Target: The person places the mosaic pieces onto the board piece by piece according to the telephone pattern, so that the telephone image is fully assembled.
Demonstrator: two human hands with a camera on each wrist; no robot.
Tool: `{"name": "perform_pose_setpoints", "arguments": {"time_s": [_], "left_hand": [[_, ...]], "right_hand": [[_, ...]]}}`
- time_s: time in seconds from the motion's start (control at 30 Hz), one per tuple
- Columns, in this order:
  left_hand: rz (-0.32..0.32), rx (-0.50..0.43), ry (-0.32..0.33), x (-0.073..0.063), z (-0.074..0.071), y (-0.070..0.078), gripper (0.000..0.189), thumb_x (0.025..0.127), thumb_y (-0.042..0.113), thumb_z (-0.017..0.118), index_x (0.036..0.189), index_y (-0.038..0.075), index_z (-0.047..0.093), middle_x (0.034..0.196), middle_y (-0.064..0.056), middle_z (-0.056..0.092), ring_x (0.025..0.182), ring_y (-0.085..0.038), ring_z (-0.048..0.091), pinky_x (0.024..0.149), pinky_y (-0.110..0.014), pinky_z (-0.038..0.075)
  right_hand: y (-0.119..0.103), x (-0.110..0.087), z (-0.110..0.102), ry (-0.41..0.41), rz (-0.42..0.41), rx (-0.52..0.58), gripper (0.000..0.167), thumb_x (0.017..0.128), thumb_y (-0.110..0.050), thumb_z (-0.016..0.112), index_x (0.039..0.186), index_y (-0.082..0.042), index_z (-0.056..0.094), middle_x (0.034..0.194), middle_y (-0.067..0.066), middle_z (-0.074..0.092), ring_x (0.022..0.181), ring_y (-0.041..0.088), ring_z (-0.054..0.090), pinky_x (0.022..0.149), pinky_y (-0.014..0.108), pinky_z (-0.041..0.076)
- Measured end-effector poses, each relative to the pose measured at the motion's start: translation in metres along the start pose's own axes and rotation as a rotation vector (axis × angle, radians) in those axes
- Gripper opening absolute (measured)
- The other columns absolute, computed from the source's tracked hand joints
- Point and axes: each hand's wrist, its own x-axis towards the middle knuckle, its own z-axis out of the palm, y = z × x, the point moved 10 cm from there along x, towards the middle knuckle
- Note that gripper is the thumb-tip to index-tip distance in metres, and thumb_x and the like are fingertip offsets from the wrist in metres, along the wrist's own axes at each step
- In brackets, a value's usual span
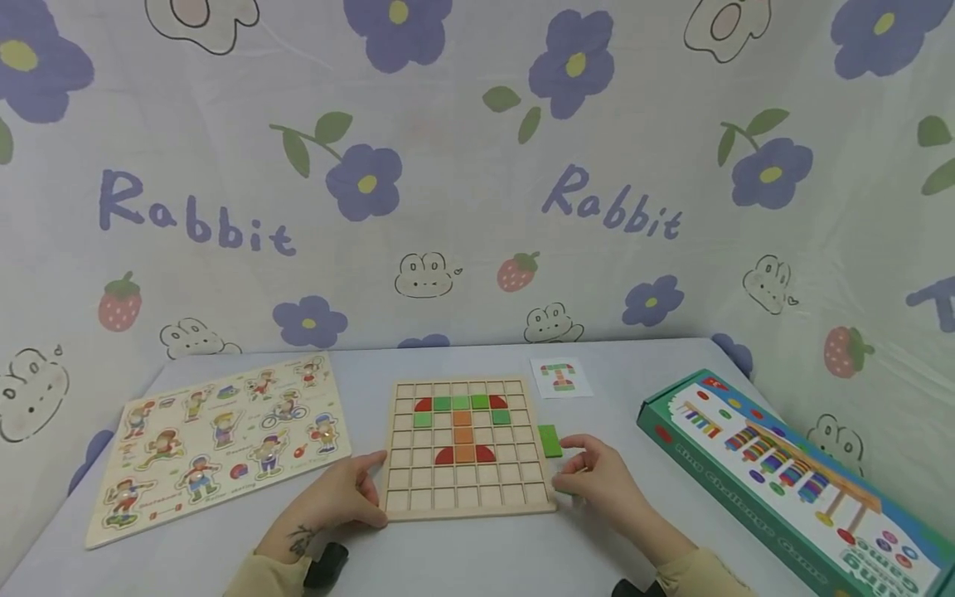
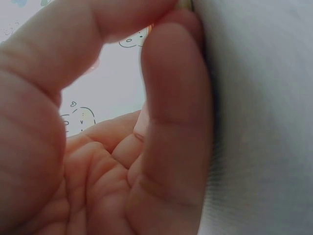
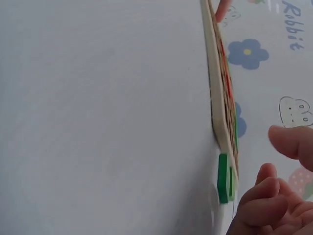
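A wooden grid board (image 1: 460, 489) lies flat in the middle of the table. Red quarter-round, green square and orange square tiles form a mushroom-like figure in its cells. My left hand (image 1: 339, 497) touches the board's left edge with thumb and fingertips, the thumb at the near corner. Beside the board's right edge is a green square tile (image 1: 550, 441); in the right wrist view a green block (image 3: 223, 178) shows there. My right hand (image 1: 604, 481) hovers near it, fingers loosely bent, thumb and forefinger apart with nothing between them.
Behind the board lies a white card (image 1: 561, 378) printed with a similar coloured figure. To the left is a wooden puzzle board (image 1: 231, 439) with pictured children. A long green game box (image 1: 791, 489) stands at the right. A patterned curtain (image 1: 462, 199) hangs behind the table.
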Motion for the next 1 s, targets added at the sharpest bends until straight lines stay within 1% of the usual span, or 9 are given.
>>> {"name": "perform_pose_setpoints", "arguments": {"time_s": [0.1,0.2,0.3,0.5,0.67,0.87,1.0], "left_hand": [[-0.005,-0.003,-0.001,0.0,-0.001,0.001,0.092,0.06,0.0,0.079,0.14,-0.005,0.034,0.066,-0.004,0.056,0.055,-0.012,0.049,0.052,-0.026,0.039],[-0.011,-0.009,-0.001,-0.001,-0.002,0.001,0.092,0.06,-0.001,0.079,0.14,-0.004,0.033,0.066,-0.004,0.056,0.055,-0.013,0.049,0.052,-0.026,0.039],[-0.016,-0.009,0.001,-0.001,-0.002,0.001,0.092,0.06,-0.001,0.079,0.14,-0.004,0.033,0.065,-0.004,0.056,0.055,-0.012,0.048,0.052,-0.026,0.039],[-0.008,-0.008,0.0,0.0,0.0,0.0,0.092,0.06,0.0,0.079,0.14,-0.005,0.033,0.064,-0.003,0.056,0.053,-0.011,0.048,0.051,-0.025,0.039],[0.001,-0.009,-0.001,0.001,0.0,0.0,0.093,0.059,0.0,0.079,0.14,-0.005,0.033,0.064,-0.003,0.056,0.053,-0.011,0.047,0.051,-0.025,0.039],[0.005,-0.007,-0.001,0.001,-0.001,0.0,0.093,0.059,0.0,0.08,0.14,-0.005,0.033,0.064,-0.003,0.056,0.053,-0.012,0.048,0.051,-0.025,0.039],[0.011,-0.009,-0.007,0.001,0.0,0.0,0.093,0.059,0.0,0.08,0.14,-0.006,0.033,0.064,-0.003,0.056,0.054,-0.012,0.048,0.051,-0.026,0.039]], "right_hand": [[0.008,-0.003,-0.008,0.008,0.019,-0.054,0.05,0.067,-0.002,0.074,0.114,-0.003,0.057,0.071,0.005,0.056,0.059,0.015,0.046,0.05,0.026,0.037],[0.011,-0.004,-0.012,0.014,0.032,-0.112,0.045,0.067,-0.002,0.074,0.109,-0.002,0.06,0.068,0.005,0.054,0.059,0.015,0.045,0.051,0.026,0.037],[0.014,-0.004,-0.013,0.011,0.055,-0.168,0.04,0.067,-0.002,0.073,0.105,-0.002,0.061,0.066,0.004,0.053,0.058,0.015,0.045,0.051,0.026,0.036],[0.017,-0.005,-0.011,0.002,0.1,-0.23,0.039,0.065,-0.002,0.074,0.102,-0.001,0.062,0.065,0.004,0.051,0.056,0.014,0.045,0.052,0.027,0.036],[0.015,-0.005,-0.011,0.007,0.098,-0.275,0.035,0.063,-0.002,0.074,0.097,-0.001,0.064,0.066,0.004,0.052,0.058,0.015,0.045,0.052,0.027,0.037],[0.015,-0.004,-0.011,0.01,0.1,-0.307,0.028,0.066,-0.004,0.073,0.093,-0.003,0.066,0.072,0.005,0.054,0.065,0.016,0.048,0.055,0.027,0.039],[0.01,-0.002,-0.015,0.016,0.095,-0.282,0.027,0.068,-0.006,0.073,0.094,-0.004,0.066,0.076,0.006,0.055,0.068,0.017,0.049,0.056,0.028,0.04]]}}
